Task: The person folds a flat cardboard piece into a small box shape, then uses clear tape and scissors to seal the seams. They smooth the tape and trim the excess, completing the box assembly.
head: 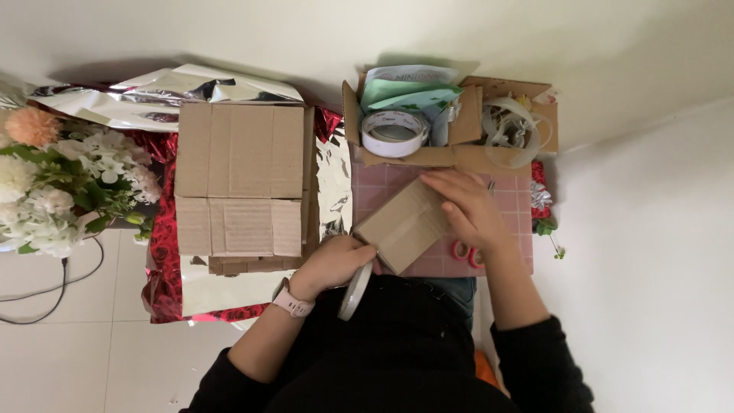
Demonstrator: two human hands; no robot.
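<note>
A small brown cardboard piece (401,226) lies tilted on a pink gridded cutting mat (520,203). My right hand (466,206) rests flat on the cardboard's right side, fingers pressing on it. My left hand (332,264), with a pink watch on the wrist, grips a white roll of tape (355,291) at the cardboard's lower left corner. The tape roll hangs edge-on over my dark-clothed lap.
An open cardboard box (466,157) behind the mat holds a large white tape roll (394,131), green paper and clear tape. Stacked flat cardboard sheets (241,180) lie left on red and silver foil wrap (164,252). Artificial flowers (57,180) stand far left. Small red tape rolls (466,252) sit on the mat.
</note>
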